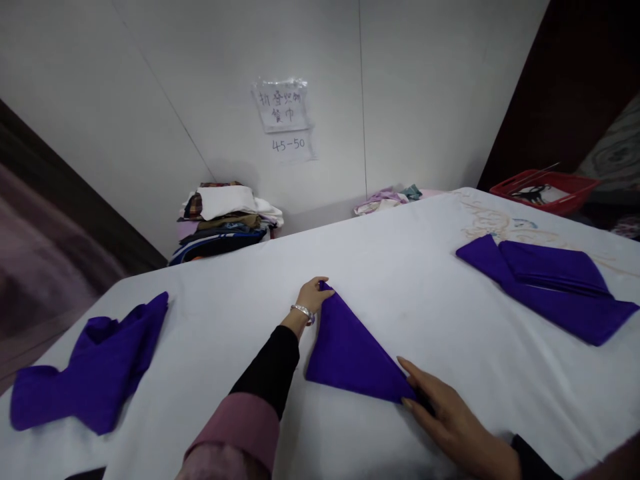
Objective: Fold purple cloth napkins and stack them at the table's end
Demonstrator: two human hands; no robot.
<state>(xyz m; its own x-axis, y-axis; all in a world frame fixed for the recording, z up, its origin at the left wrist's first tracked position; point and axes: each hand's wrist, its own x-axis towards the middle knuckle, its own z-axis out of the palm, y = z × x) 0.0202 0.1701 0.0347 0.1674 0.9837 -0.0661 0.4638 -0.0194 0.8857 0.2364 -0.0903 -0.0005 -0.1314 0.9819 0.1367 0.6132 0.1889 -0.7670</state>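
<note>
A purple cloth napkin (353, 353), folded into a triangle, lies on the white-covered table (380, 267) in front of me. My left hand (313, 297) pinches its far upper corner between thumb and fingers. At the near right corner, my right hand (447, 413) grips the cloth, with the thumb below and the fingers above. That corner is partly hidden inside the right hand. The long slanted edge of the triangle runs between both hands.
Crumpled purple cloth (95, 373) lies at the left, and folded purple cloths (550, 280) at the right. Beyond the table's far edge are a clothes pile (230, 213), some pale garments (385, 200) and a red basket (575, 193). Handwritten paper signs (285, 110) hang on the wall.
</note>
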